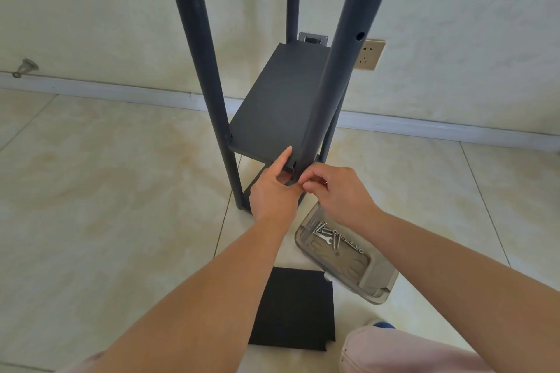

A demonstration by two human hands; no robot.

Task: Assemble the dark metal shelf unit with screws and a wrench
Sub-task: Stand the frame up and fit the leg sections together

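Fingers (306, 182) of the right hand (339, 194) pinch a screw at the near post (330, 94); the left hand (274, 191) grips the shelf panel (272, 109). The screw looks hand-started, so next probably the wrench (321, 238) from the tray (360, 278).

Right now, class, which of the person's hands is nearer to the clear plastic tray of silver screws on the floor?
Right. The right hand hovers just above the clear plastic tray, its wrist over the tray's far end. The left hand sits further left, at the dark shelf corner.
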